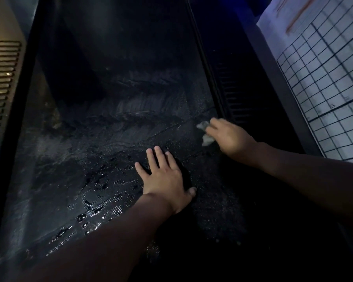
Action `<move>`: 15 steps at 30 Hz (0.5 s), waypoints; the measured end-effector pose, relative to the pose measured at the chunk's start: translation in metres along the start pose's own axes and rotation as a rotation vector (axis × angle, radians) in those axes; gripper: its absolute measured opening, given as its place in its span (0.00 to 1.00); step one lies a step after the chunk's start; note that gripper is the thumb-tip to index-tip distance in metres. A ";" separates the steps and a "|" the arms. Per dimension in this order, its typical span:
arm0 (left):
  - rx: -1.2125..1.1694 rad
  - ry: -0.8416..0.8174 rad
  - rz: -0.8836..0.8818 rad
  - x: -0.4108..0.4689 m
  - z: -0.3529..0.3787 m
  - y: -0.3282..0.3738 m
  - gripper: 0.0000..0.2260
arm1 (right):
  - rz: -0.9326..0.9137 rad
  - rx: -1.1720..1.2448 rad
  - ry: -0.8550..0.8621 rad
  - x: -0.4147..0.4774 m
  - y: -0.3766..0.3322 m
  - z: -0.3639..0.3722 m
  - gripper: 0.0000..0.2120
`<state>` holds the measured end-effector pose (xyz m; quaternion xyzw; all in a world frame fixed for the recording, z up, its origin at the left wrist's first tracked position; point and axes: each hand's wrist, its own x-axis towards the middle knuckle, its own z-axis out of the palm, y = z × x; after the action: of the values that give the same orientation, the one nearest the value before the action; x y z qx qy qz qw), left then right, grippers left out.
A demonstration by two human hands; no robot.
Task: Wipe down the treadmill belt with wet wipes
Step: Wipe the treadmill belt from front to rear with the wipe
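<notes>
Belt: The dark treadmill belt [110, 149] is filling the middle of the view and running away from the person. It is shining wet in streaks.
Wipe: The wet wipe [205, 132] is sitting bunched up on the belt, close to the belt's right edge. It is looking grey and a bit blurry.
Right hand: The right hand [230, 137] is gripping the wipe. Its fingers are curling over the wipe and pushing it down onto the belt.
Left hand: The left hand [165, 178] is lying flat on the belt, near the belt's middle and closer to the person than the wipe. Its fingers are stretching out straight and wide, holding nothing.
Drops: Little water drops [90, 210] are glinting on the belt's left half.
Right rail: A black ribbed side rail [238, 98] is running along the belt's right edge, just beside the wipe.
Left rail: A black edge strip [14, 110] is running along the belt's left edge.
Grid: A white panel with dark grid lines [324, 88] is standing well to the right of the belt.
Vent: A tan vent with slats [2, 82] is showing to the left of the belt.
</notes>
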<state>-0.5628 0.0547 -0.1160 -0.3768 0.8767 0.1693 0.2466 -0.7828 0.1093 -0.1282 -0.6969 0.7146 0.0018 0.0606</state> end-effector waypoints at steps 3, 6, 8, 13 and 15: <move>-0.012 -0.038 -0.015 0.002 -0.002 0.003 0.56 | 0.048 0.058 0.041 -0.006 -0.019 0.004 0.34; -0.022 -0.043 -0.030 0.004 -0.004 0.008 0.55 | -0.059 0.074 -0.008 -0.036 -0.034 0.004 0.17; -0.012 -0.036 -0.028 0.004 -0.003 0.009 0.52 | -0.142 0.000 0.000 -0.039 -0.020 0.006 0.10; -0.023 0.030 -0.048 -0.001 0.003 0.006 0.50 | 0.128 0.143 0.165 -0.022 -0.027 0.016 0.24; -0.029 0.039 -0.056 -0.002 0.005 0.004 0.50 | 0.070 0.184 0.123 -0.033 -0.042 0.016 0.21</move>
<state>-0.5627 0.0611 -0.1183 -0.4082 0.8678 0.1678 0.2286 -0.7386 0.1427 -0.1374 -0.6620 0.7379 -0.1046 0.0802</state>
